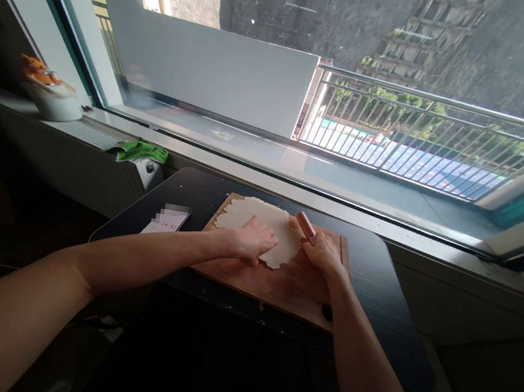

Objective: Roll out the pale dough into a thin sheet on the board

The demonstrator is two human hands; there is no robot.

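A thin, pale sheet of dough [250, 210] with ragged edges lies on a wooden cutting board [272, 287]. My left hand [257, 240] rests on the lower middle of the dough, fingers stretched out and apart. At the dough's right edge, my right hand [321, 253] is closed on a tool with a rounded wooden handle [306, 225]. That handle sticks out beyond my fingers, pointing away and to the left. The rest of the tool is hidden by my hand, so its exact kind cannot be made out.
The board lies on a dark table [386, 308] with rounded corners. A phone [166, 220] showing a timer lies left of the board. Behind stand a window sill [256, 172], a green cloth [142, 150] and a white pot [53, 100].
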